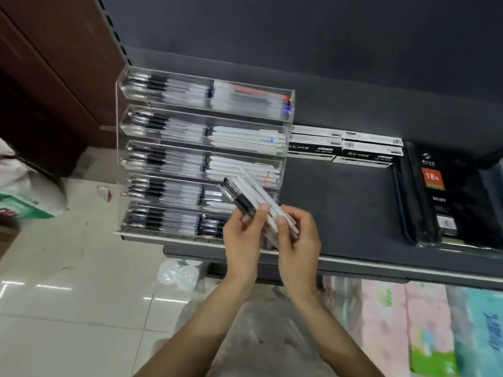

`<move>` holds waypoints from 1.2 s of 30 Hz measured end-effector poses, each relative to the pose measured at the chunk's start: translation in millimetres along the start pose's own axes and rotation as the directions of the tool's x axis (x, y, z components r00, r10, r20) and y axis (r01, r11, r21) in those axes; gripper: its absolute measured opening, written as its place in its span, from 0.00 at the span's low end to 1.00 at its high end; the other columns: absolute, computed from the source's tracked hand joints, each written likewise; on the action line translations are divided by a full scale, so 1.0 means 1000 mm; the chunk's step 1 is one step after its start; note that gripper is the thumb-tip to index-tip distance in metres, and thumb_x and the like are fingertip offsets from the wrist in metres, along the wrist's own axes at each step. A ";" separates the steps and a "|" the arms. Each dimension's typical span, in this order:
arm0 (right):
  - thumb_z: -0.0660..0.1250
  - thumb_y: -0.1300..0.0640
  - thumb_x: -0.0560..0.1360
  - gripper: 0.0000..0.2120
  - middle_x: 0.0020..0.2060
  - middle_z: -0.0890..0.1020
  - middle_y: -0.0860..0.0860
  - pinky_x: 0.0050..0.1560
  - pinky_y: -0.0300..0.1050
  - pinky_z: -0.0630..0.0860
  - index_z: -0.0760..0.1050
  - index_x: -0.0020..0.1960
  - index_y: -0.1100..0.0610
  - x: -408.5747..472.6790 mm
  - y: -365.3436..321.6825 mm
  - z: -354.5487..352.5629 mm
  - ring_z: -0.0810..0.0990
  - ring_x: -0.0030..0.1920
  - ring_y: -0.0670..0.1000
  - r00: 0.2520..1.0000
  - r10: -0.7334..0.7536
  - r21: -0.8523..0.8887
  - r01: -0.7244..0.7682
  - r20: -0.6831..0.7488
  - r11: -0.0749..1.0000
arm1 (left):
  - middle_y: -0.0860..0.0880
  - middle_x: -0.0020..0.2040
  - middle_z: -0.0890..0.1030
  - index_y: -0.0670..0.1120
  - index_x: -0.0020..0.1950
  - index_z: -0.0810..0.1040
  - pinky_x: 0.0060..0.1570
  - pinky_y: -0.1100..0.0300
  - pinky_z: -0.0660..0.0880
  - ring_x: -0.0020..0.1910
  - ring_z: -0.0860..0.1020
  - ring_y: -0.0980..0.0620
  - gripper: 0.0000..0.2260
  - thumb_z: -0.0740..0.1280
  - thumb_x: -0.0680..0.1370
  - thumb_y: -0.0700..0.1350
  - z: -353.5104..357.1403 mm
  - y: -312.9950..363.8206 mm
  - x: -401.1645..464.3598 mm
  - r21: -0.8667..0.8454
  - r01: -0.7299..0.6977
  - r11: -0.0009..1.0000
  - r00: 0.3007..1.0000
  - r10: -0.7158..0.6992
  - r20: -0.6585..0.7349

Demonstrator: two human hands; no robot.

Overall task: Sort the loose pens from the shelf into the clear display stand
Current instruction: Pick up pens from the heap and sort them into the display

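Note:
A clear tiered display stand [123,85] sits at the left end of a dark grey shelf [340,213], its several tiers filled with black-gripped and white pens. In front of its lower tiers I hold a bundle of pens [249,193], white barrels with black ends, angled up to the left. My left hand [243,235] grips the bundle from the left with the thumb across it. My right hand [298,238] grips it from the right, thumb on the barrels. The bundle's lower ends are hidden behind my fingers.
Black-and-white pen boxes [345,148] lie at the back of the shelf beside the stand. Black diary notebooks [435,197] lie at the right. Pastel packs [408,330] fill the shelf below. Crumpled plastic [178,273] and bags [24,197] lie on the tiled floor at the left.

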State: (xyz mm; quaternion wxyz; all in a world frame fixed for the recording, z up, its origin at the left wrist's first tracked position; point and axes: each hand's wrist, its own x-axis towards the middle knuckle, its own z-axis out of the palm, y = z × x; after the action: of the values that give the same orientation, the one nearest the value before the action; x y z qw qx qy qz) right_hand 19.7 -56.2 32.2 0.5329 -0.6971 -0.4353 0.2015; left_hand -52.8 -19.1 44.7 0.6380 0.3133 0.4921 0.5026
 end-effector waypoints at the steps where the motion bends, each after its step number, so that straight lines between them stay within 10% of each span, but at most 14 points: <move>1: 0.62 0.55 0.78 0.05 0.46 0.79 0.48 0.45 0.31 0.71 0.72 0.53 0.53 -0.010 -0.004 0.012 0.77 0.45 0.42 1.000 0.009 -0.012 -0.009 0.007 1.000 | 0.48 0.37 0.84 0.41 0.49 0.80 0.37 0.62 0.78 0.36 0.81 0.53 0.04 0.67 0.76 0.38 -0.017 0.003 0.002 0.000 0.030 1.000 1.000 -0.030 0.000; 9: 0.69 0.66 0.73 0.10 0.39 0.81 0.45 0.43 0.30 0.71 0.77 0.44 0.51 -0.044 -0.022 0.048 0.79 0.41 0.42 0.956 0.273 -0.013 -0.273 0.107 0.962 | 0.50 0.35 0.84 0.44 0.45 0.81 0.39 0.56 0.78 0.33 0.80 0.55 0.03 0.68 0.76 0.38 -0.106 0.017 0.014 0.048 0.214 0.976 0.976 -0.216 0.041; 13: 0.73 0.64 0.70 0.10 0.40 0.82 0.50 0.43 0.34 0.73 0.80 0.45 0.50 -0.011 -0.018 0.024 0.78 0.39 0.41 0.998 0.062 -0.272 -0.056 0.017 0.961 | 0.49 0.43 0.86 0.42 0.50 0.81 0.48 0.50 0.79 0.43 0.83 0.51 0.05 0.67 0.77 0.40 -0.128 0.024 0.024 0.005 0.235 0.972 0.972 -0.235 0.001; 19: 0.76 0.63 0.65 0.10 0.39 0.85 0.48 0.45 0.38 0.65 0.83 0.44 0.53 0.047 -0.009 0.030 0.81 0.40 0.51 0.898 -0.296 -0.706 0.439 0.325 0.556 | 0.47 0.46 0.85 0.41 0.53 0.80 0.56 0.47 0.78 0.51 0.82 0.48 0.08 0.67 0.76 0.42 -0.144 0.031 0.032 -0.081 0.238 0.968 0.966 -0.245 -0.086; 25: 0.73 0.73 0.53 0.20 0.24 0.74 0.48 0.28 0.39 0.70 0.75 0.40 0.56 0.064 -0.025 0.055 0.71 0.25 0.49 0.771 0.013 -0.771 0.636 0.637 0.035 | 0.44 0.48 0.83 0.40 0.55 0.79 0.56 0.47 0.77 0.48 0.82 0.50 0.08 0.66 0.77 0.41 -0.147 0.033 0.031 -0.104 0.193 0.976 0.976 -0.202 -0.087; 31: 0.63 0.76 0.66 0.27 0.27 0.64 0.49 0.35 0.44 0.69 0.66 0.62 0.59 0.075 -0.027 0.067 0.71 0.33 0.52 0.637 0.260 -0.678 0.725 0.726 0.119 | 0.45 0.49 0.84 0.44 0.52 0.80 0.55 0.49 0.78 0.49 0.82 0.50 0.06 0.65 0.78 0.42 -0.140 0.035 0.031 -0.065 0.174 0.983 0.982 -0.178 -0.059; 36: 0.62 0.75 0.69 0.23 0.39 0.79 0.52 0.42 0.49 0.78 0.71 0.61 0.57 0.073 -0.019 0.058 0.78 0.39 0.54 0.703 0.188 -0.724 0.630 0.686 0.282 | 0.49 0.46 0.85 0.41 0.56 0.78 0.55 0.49 0.77 0.47 0.82 0.52 0.08 0.65 0.78 0.41 -0.134 0.035 0.031 -0.065 0.188 0.980 0.982 -0.189 -0.016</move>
State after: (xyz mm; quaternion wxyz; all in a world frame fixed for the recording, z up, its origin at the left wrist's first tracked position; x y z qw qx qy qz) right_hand 7.8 37.7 42.5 -0.1438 -0.6714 -0.7248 0.0570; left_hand -190.2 8.3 23.7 0.6869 0.2395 0.5103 0.4587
